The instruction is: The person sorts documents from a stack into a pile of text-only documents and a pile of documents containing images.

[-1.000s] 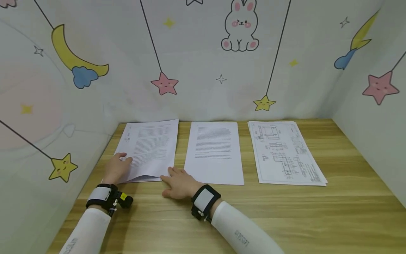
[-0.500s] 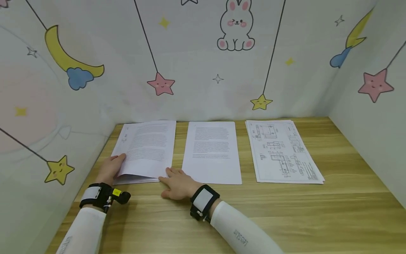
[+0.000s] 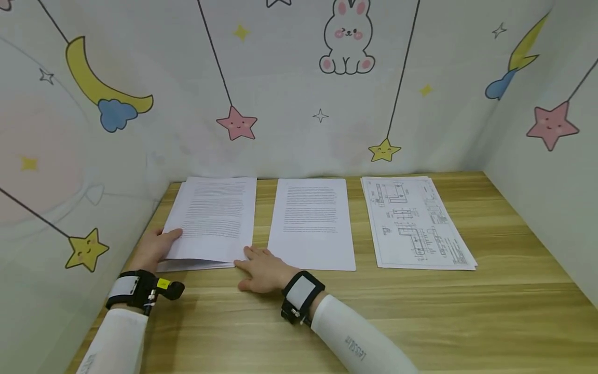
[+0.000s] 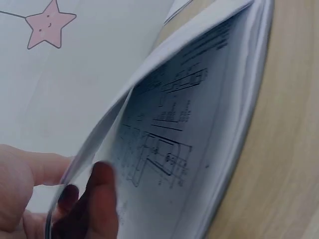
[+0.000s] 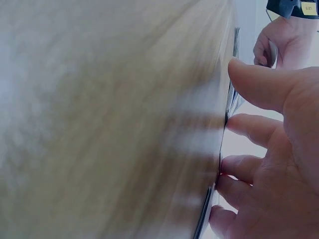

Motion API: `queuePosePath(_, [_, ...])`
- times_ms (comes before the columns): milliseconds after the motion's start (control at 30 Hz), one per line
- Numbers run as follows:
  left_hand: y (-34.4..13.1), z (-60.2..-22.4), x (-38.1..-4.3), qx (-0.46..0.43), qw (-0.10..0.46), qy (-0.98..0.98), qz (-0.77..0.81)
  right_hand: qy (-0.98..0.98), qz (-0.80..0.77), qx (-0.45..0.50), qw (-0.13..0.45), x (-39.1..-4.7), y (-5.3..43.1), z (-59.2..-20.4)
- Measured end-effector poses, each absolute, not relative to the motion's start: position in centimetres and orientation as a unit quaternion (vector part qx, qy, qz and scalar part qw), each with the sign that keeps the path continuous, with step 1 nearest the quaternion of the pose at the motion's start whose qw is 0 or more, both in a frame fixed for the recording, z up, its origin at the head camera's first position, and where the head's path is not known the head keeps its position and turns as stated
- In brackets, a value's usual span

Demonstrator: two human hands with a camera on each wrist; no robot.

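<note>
At the left of the table lies a stack of printed sheets (image 3: 215, 213), its near left corner raised. My left hand (image 3: 151, 248) pinches the raised sheets between thumb and fingers at their left edge. The left wrist view looks under the lifted paper onto a page with a technical drawing (image 4: 164, 149). My right hand (image 3: 266, 270) rests with fingers spread between the stack's near right corner and the middle printed page (image 3: 312, 252). In the right wrist view the right fingertips (image 5: 239, 122) press down along the paper and table surface, holding nothing.
To the right lies a slightly fanned stack of technical drawings (image 3: 420, 223). The wooden table (image 3: 397, 317) meets a white cloth backdrop (image 3: 289, 145) printed with stars, a moon and a rabbit. A wrist camera (image 3: 175, 290) juts out from the left wrist.
My left hand has moved from the top of the left stack out to its left edge, raising the sheets there. A column of print at their left is now hidden. The right hand stays put.
</note>
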State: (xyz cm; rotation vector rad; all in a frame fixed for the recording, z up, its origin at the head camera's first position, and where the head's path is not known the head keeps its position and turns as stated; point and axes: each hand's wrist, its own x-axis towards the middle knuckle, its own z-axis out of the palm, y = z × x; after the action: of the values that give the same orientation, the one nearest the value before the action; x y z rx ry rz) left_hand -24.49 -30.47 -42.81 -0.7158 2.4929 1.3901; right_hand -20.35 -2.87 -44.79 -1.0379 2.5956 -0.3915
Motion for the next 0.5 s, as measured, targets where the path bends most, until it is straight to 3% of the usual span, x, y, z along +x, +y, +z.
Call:
queuePosePath(200, [-30.98, -42.58, -24.46, -0.175, 0.125, 0.888, 0.407, 0.902, -0.174, -0.362, 0.160, -20.62, -2.61, -45.19])
queuePosePath(500, [-30.94, -43.08, -24.20, -0.182, 0.103, 0.882, 0.422, 0.898, -0.212, -0.353, 0.157, -21.05, -2.60, -45.67])
